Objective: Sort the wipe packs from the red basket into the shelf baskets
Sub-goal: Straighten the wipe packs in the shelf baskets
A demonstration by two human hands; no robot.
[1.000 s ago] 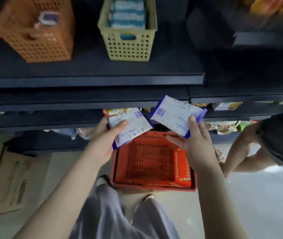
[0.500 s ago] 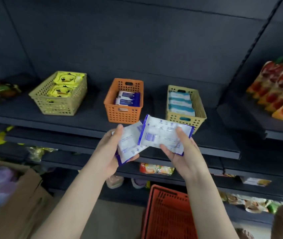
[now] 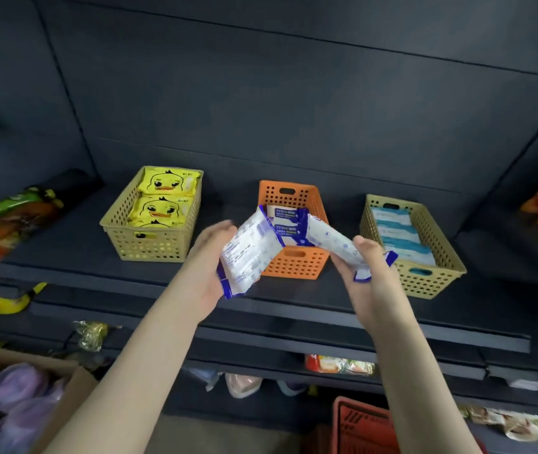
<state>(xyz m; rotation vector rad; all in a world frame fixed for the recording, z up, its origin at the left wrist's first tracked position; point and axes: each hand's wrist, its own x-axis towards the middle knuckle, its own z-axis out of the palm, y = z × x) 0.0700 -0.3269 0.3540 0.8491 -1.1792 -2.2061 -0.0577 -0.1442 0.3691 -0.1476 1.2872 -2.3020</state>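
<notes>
On the head view, my left grip (image 3: 207, 268) pinches a white-and-blue wipe pack (image 3: 248, 253). My right grip (image 3: 370, 283) pinches a second wipe pack (image 3: 330, 240). I hold both just in front of the orange basket (image 3: 294, 265) on the shelf (image 3: 64, 257). The red basket (image 3: 362, 427) sits low, under my right arm.

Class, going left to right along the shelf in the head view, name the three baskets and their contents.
Left khaki basket holding yellow duck packs → orange basket holding blue-and-white packs → right khaki basket holding pale blue packs.
</notes>
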